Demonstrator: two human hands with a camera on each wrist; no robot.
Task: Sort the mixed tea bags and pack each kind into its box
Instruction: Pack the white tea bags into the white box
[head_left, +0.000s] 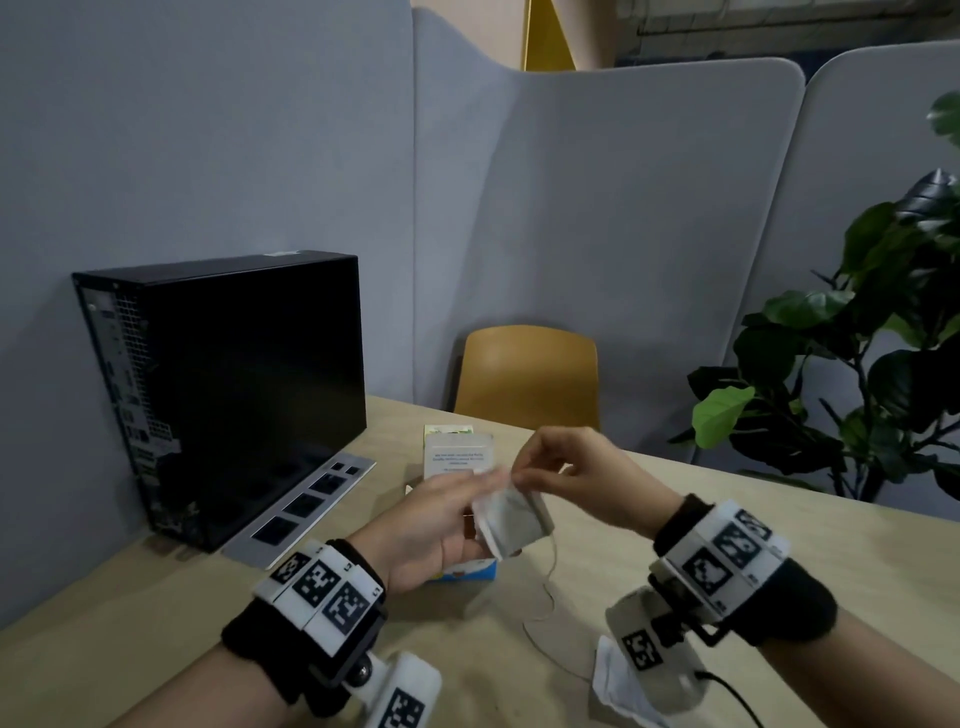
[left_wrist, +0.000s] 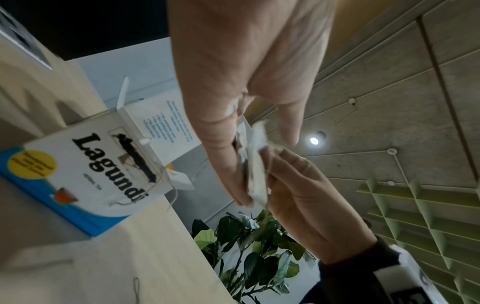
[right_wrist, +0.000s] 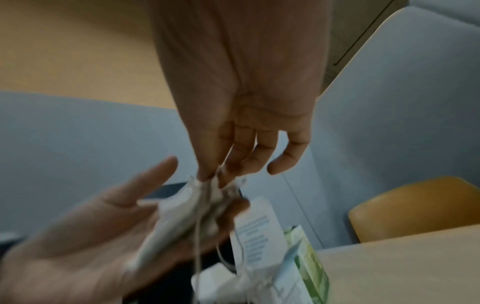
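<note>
Several pale tea bags (head_left: 511, 519) lie bunched on the straight fingers of my left hand (head_left: 447, 514), palm turned up, thumb spread. My right hand (head_left: 522, 467) pinches the bunch at its top edge, where the strings come out; the strings hang down to the table. Both hands hover over a white and blue Lagundi box (left_wrist: 85, 170) whose lid (head_left: 457, 454) stands open. A green box (right_wrist: 309, 267) stands just behind it. The right wrist view shows the tea bags (right_wrist: 182, 216) resting across the left hand (right_wrist: 103, 226), with the right hand (right_wrist: 215, 174) nipping their tops.
One loose tea bag (head_left: 618, 680) lies on the wooden table by my right wrist. A black computer case (head_left: 223, 389) and a grey panel (head_left: 306, 504) take the left side. A yellow chair (head_left: 527, 374) stands beyond the far edge, a leafy plant (head_left: 857, 364) at the right.
</note>
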